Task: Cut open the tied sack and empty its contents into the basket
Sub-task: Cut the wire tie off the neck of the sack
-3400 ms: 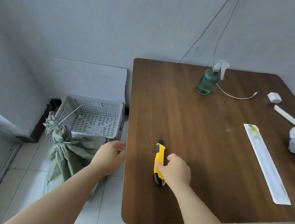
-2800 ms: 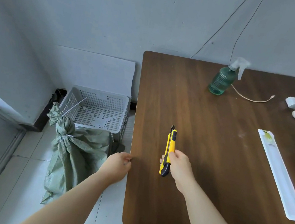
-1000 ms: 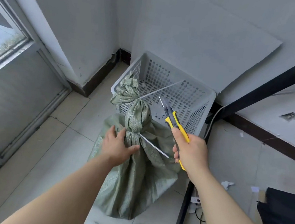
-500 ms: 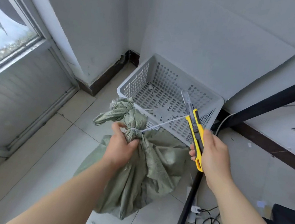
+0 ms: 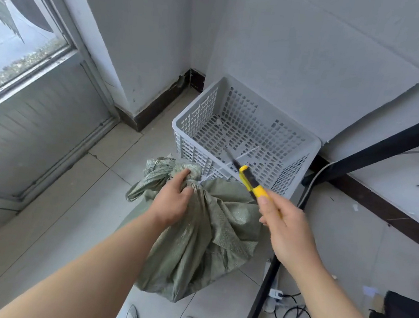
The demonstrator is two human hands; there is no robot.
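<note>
Left hand [image 5: 171, 203]: grip closed tight round gathered neck of green sack [image 5: 206, 237], fingers wrapped at white tie [image 5: 248, 152]. Right hand [image 5: 288, 230]: grip curled round yellow utility knife [image 5: 251, 182], thumb on top of handle, blade out, crossing tie's long tail in front of basket wall. Sack sits on tiled floor [image 5: 78, 208], just in front of white basket [image 5: 314, 148], neck tied.

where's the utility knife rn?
Head view, right of centre: utility knife gripped in the right hand, blade toward the basket, just right of the sack at its tied neck.
</note>
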